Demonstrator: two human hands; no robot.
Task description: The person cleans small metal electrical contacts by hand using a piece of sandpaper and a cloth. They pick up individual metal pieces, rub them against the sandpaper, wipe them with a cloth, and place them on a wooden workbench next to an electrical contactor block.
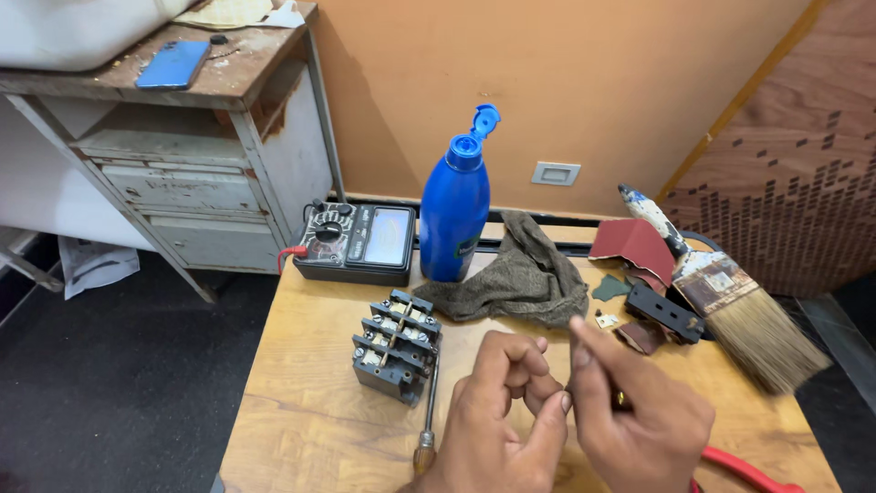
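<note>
While my left hand (497, 411) and right hand (639, 415) meet fingertip to fingertip low over the wooden surface (301, 429), both pinched narrow on something too small for me to make out, the grey contactor block (397, 345) sits just to the left of them. I judge my left hand the nearer to it. The screwdriver (427, 415) lies beside the block, its long axis running toward me, handle at my left wrist.
</note>
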